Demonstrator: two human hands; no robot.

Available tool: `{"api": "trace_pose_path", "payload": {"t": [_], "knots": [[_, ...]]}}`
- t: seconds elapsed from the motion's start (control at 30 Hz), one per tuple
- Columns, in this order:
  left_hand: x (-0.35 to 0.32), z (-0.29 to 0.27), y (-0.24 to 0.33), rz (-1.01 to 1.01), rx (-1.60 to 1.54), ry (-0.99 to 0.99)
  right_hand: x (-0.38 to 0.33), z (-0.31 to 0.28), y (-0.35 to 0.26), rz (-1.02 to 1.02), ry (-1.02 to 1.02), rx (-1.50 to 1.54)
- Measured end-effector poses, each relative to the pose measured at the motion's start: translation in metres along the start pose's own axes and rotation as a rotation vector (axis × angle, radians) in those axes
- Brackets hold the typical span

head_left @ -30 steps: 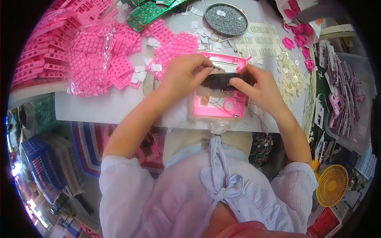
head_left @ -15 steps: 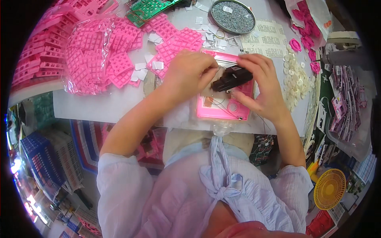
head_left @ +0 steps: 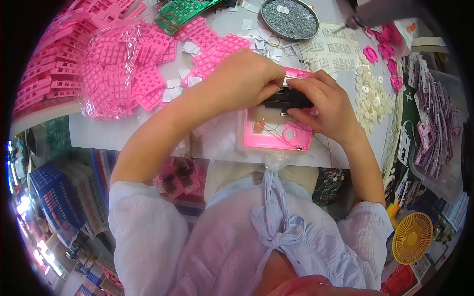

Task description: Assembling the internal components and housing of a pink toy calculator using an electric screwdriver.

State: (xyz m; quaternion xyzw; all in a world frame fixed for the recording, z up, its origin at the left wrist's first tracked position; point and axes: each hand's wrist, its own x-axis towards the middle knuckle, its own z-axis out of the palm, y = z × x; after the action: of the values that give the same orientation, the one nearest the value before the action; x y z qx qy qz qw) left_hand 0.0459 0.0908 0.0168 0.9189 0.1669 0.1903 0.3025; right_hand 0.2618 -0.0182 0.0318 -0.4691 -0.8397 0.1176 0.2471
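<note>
A pink plastic casing (head_left: pixel 276 142) lies open-side up near the table's front edge, with thin wires and a round ring showing inside its lower part. Across its upper part sits a black block-shaped part (head_left: pixel 288 100), now roughly level. My right hand (head_left: pixel 330 106) grips that part at its right end, fingers on the far side and thumb on the near side. My left hand (head_left: pixel 249 79) is closed at its left end, fingertips bent down over the casing's upper edge; what they pinch there is hidden.
Pink keypad sheets (head_left: pixel 111 74), partly bagged, and stacked pink frames (head_left: pixel 49 64) fill the left. Behind stand green circuit boards (head_left: pixel 190 12) and a round tray of small screws (head_left: pixel 290 19). White discs (head_left: pixel 373 96) lie at right, under a dark grey tool arm (head_left: pixel 395 12).
The black part has gone from tilted to nearly level in the casing. My left hand has shifted right, over its left end. At the right, the grey tool arm appears farther up.
</note>
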Motion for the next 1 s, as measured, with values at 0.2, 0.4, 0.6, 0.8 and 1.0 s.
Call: {"api": "trace_pose_path", "payload": {"t": [0.2,0.4,0.6,0.8,1.0], "knots": [[0.000,-0.009,-0.002,0.152,0.241,-0.156,0.003,-0.001,-0.009,0.019,-0.063,0.010],[-0.019,-0.006,0.016,0.236,0.369,-0.070,0.001,0.001,-0.009,0.055,-0.108,0.038],[-0.024,0.003,0.009,-0.062,-0.062,0.031,0.001,0.003,-0.010,0.055,-0.076,0.053],[-0.008,-0.005,0.002,-0.070,-0.130,-0.126,0.000,0.005,-0.009,0.054,-0.050,0.041],[0.003,-0.006,-0.004,0.103,-0.024,-0.190,-0.001,0.005,-0.009,0.052,-0.039,0.044]]}}
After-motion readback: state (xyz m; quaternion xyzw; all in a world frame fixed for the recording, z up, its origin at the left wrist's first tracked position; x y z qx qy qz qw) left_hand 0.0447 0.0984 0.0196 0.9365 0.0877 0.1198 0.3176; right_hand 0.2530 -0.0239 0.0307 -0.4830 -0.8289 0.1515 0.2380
